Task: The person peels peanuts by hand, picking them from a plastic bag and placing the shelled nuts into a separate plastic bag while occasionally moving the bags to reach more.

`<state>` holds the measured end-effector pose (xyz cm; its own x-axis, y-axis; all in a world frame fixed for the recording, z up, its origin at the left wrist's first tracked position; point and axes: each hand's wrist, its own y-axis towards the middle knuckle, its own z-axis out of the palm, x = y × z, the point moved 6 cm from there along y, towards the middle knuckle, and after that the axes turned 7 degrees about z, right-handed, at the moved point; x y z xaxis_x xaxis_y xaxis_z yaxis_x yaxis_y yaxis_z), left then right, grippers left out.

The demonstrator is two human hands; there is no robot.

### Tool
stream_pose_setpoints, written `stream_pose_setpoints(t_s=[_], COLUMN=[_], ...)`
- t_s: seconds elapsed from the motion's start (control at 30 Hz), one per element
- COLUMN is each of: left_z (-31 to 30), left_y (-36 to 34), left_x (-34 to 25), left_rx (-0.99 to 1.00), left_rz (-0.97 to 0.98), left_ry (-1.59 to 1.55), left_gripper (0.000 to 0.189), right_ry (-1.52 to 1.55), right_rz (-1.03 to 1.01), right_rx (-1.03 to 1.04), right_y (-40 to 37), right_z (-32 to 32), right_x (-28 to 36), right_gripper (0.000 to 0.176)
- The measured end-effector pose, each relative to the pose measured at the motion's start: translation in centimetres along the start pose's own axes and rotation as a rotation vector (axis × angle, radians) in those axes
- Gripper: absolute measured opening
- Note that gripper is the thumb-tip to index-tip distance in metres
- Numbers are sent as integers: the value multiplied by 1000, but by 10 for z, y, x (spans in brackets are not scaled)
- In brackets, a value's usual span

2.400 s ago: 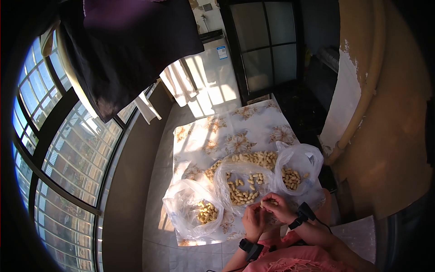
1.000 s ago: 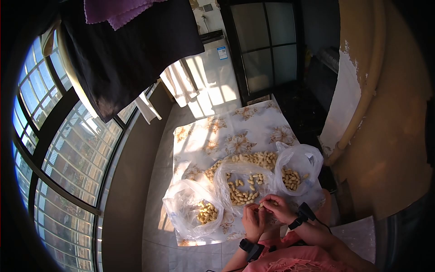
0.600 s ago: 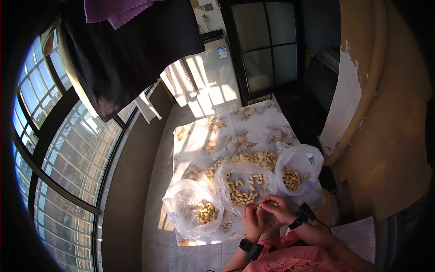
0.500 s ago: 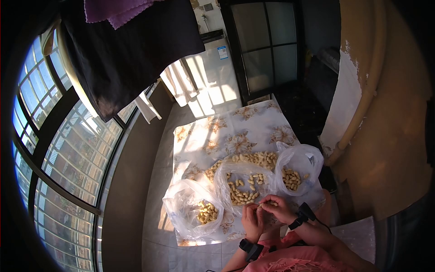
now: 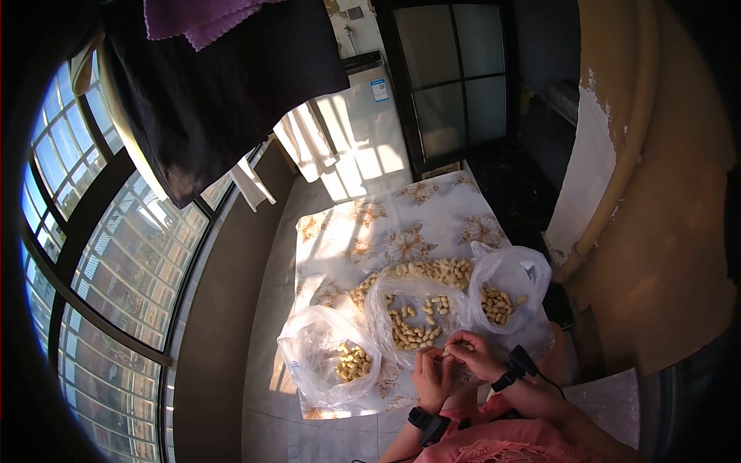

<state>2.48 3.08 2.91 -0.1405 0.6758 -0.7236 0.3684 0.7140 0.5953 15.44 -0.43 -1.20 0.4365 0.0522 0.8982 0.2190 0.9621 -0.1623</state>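
Just in front of the near edge of the table, my two hands meet with their fingertips close together. My right hand (image 5: 480, 358) is closed, and unshelled peanuts (image 5: 465, 346) show between its fingers. Beside it, my left hand (image 5: 430, 380) is pinched, its fingertips by a small pale bit at the right hand's fingers; what it grips is too small to make out. Beyond the hands lies a clear plastic bag (image 5: 376, 315) with loose peanuts (image 5: 417, 336) in it. Another plastic bag (image 5: 301, 351) on the left and a third bag (image 5: 532, 266) on the right also hold peanuts.
A flowered cloth (image 5: 332, 231) covers the table. More peanuts (image 5: 440, 270) are heaped behind the middle bag. Dark clothing (image 5: 231, 85) hangs at upper left beside a barred window (image 5: 131, 255). A white appliance (image 5: 363, 131) stands behind the table, and a pipe (image 5: 617, 201) runs along the right wall.
My fingertips have shifted slightly apart, and a small pale bit now shows between the hands. The bags and heaped peanuts look the same.
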Motion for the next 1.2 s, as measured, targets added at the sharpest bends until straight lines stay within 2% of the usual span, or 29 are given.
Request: stream_pose_setpoints(t_s=[0.67, 0.8, 0.9, 0.97, 1.2], left_z=[-2, -3, -4, -5, -5], left_y=[2, 3, 4, 4, 5], left_x=[-1, -2, 1, 2, -1], left_rx=[4, -6, -38, -42, -17], left_rz=[4, -8, -49, -52, -77], left_ry=[59, 38, -4, 5, -7], left_gripper=[11, 11, 20, 22, 18], right_ry=[-75, -89, -93, -192, -188], right_rz=[6, -8, -1, -73, -75], right_rx=[16, 17, 8, -27, -8], right_y=[-1, -2, -1, -2, 0], right_z=[1, 1, 1, 3, 0], right_x=[3, 4, 3, 10, 5], right_gripper=[18, 18, 18, 18, 19])
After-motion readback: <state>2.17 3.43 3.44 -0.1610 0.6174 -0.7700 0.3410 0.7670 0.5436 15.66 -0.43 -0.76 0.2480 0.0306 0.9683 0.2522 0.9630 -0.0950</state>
